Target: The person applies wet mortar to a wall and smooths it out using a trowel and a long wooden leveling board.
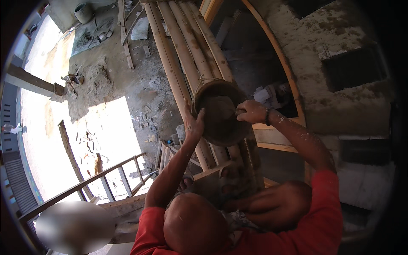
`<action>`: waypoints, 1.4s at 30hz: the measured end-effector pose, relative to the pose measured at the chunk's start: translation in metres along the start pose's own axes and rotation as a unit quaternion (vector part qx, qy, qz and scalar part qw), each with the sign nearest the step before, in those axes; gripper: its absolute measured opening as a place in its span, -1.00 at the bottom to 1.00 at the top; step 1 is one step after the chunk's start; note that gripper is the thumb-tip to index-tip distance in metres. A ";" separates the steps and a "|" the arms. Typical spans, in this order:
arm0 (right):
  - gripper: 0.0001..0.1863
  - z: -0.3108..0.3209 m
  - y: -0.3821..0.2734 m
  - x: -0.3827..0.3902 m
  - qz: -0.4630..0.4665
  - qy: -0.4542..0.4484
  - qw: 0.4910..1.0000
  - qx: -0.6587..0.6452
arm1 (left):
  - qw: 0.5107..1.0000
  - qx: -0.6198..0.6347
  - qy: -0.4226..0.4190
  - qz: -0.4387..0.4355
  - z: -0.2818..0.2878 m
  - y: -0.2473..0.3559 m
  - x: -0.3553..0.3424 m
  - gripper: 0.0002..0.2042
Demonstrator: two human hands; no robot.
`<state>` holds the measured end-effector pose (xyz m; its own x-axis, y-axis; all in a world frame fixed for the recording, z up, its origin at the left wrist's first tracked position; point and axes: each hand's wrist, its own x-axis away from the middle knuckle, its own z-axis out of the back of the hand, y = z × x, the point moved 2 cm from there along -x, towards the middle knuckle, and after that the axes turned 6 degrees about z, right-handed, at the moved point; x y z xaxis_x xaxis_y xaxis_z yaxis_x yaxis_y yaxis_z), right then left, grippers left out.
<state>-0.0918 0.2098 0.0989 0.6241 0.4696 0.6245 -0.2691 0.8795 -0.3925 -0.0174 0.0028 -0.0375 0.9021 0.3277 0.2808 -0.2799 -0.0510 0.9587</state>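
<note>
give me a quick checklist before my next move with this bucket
1. Left hand at the left rim of the bucket: ok.
2. Right hand at the right rim: ok.
3. Nothing pinched in the right hand: cannot tell, the curled fingertips hide it.
4. Bucket over the bamboo poles: ok.
5. Bucket sitting flat: cannot tell from above.
6. Feet firmly planted: cannot tell, too shadowed.

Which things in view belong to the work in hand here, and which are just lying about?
In the work, it seems:
dark round bucket, between the hands
left hand, at its left side
right hand, at its right rim
long poles, beneath it

Lying about, apparently:
pale sack on the ground
grey pail, far upper left
</note>
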 end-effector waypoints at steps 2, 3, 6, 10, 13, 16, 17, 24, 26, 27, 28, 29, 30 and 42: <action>-0.66 0.020 0.006 0.009 -0.001 0.033 0.996 0.084 | 0.998 -0.047 0.016 0.043 0.005 -0.007 0.006 -0.18; -0.68 0.026 0.005 0.014 -0.004 0.051 0.991 0.124 | 0.994 0.000 -0.030 0.102 0.006 -0.010 0.010 -0.20; -0.69 0.019 0.000 0.005 -0.109 -0.027 0.969 0.219 | 0.956 0.129 -0.147 0.221 0.007 -0.008 0.021 -0.26; -0.72 -0.003 -0.012 -0.027 -0.114 -0.048 0.968 0.219 | 0.938 0.206 -0.231 0.155 0.005 -0.008 0.020 -0.35; -0.78 -0.009 -0.029 -0.037 -0.046 -0.017 0.964 0.260 | 0.935 0.190 -0.248 0.167 0.009 -0.024 0.014 -0.30; -0.81 -0.026 -0.035 -0.043 0.053 -0.053 0.937 0.340 | 0.926 0.197 -0.264 0.184 0.007 -0.018 0.015 -0.27; -0.82 -0.037 -0.038 -0.043 0.070 -0.055 0.927 0.364 | 0.923 0.205 -0.272 0.180 0.005 -0.013 0.016 -0.28; -0.82 -0.069 -0.047 -0.029 0.177 -0.201 0.805 0.529 | 0.936 0.219 -0.202 0.187 0.014 -0.010 0.020 -0.34; -0.82 -0.021 -0.066 0.001 0.116 -0.176 0.832 0.514 | 0.942 0.229 -0.201 0.139 0.005 -0.015 0.021 -0.42; -0.82 -0.003 -0.069 0.004 0.097 -0.163 0.843 0.503 | 0.941 0.232 -0.194 0.152 0.004 -0.015 0.022 -0.42; -0.82 0.006 -0.064 0.002 0.081 -0.107 0.861 0.491 | 0.938 0.240 -0.191 0.162 0.001 -0.009 0.024 -0.43; -0.82 0.014 -0.059 0.001 0.064 -0.051 0.875 0.477 | 0.935 0.247 -0.188 0.173 0.000 -0.003 0.026 -0.44; -0.82 0.023 -0.056 -0.005 0.053 0.007 0.885 0.463 | 0.930 0.249 -0.182 0.200 0.002 0.003 0.027 -0.45; -0.79 -0.047 -0.048 -0.007 0.061 -0.175 0.886 0.425 | 0.923 0.210 -0.214 0.239 0.008 0.009 0.021 -0.52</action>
<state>-0.0489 0.1603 0.0815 0.3268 0.4292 0.8420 -0.8668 0.4911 0.0861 0.0023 0.0016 -0.0229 0.7805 -0.2262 0.5827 -0.6092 -0.4842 0.6280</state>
